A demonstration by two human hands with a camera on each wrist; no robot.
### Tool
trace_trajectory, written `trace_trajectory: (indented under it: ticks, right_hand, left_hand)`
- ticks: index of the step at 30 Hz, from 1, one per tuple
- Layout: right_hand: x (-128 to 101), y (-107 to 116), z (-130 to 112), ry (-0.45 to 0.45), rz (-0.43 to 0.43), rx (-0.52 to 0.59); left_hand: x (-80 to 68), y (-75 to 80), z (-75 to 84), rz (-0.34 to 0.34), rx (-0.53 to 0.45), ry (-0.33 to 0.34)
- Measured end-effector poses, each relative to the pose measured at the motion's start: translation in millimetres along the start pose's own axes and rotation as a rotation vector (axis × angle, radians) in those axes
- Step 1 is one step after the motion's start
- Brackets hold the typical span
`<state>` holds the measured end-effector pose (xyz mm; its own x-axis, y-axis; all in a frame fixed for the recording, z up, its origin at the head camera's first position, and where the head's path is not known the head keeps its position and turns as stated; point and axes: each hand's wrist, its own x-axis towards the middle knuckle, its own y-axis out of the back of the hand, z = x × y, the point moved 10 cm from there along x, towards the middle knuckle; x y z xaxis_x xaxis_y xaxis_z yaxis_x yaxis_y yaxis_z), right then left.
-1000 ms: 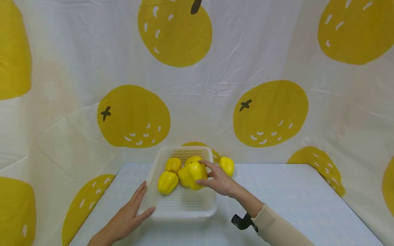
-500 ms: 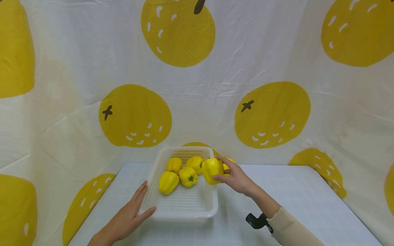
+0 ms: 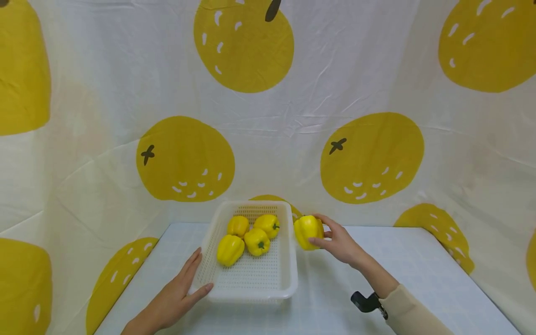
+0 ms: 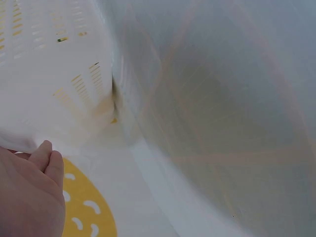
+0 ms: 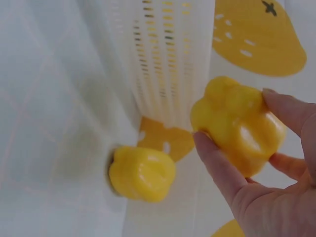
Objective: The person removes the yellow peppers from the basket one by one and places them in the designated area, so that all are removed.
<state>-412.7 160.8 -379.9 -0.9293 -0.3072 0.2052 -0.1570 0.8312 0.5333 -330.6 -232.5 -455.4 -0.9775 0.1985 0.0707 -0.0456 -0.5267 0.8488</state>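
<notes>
My right hand pinches a yellow bell pepper between thumb and fingers, just right of a white plastic basket. In the right wrist view the held pepper is raised off the table, and another yellow pepper rests on the table beside the basket wall. From the head view that second pepper is hidden behind the held one. Several yellow peppers lie inside the basket. With straight fingers, my left hand rests against the basket's left side, its thumb at the near left corner.
A pale blue checked cloth covers the table. Behind it hangs a white curtain printed with big yellow fruit, close to the basket's far end. A black wrist camera sits at my right sleeve.
My right hand has carried the pepper from above the basket rightward, out past its right rim. My left hand has stayed at the basket's left side.
</notes>
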Motion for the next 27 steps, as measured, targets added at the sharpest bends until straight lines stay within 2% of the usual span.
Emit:
trace_trajectory:
  ticks: [5, 12, 27]
  right_hand:
    - [-2, 18, 17, -0.050, 0.046, -0.083]
    - [-4, 40, 38, -0.071, 0.090, -0.189]
    - [11, 60, 83, -0.116, 0.161, -0.303]
  left_hand:
    - [0.2, 0.4, 0.6, 0.002, 0.008, -0.005]
    - [0.8, 0.0, -0.3, 0.001, 0.020, 0.000]
    - [1.9, -0.1, -0.6, -0.028, 0.007, 0.040]
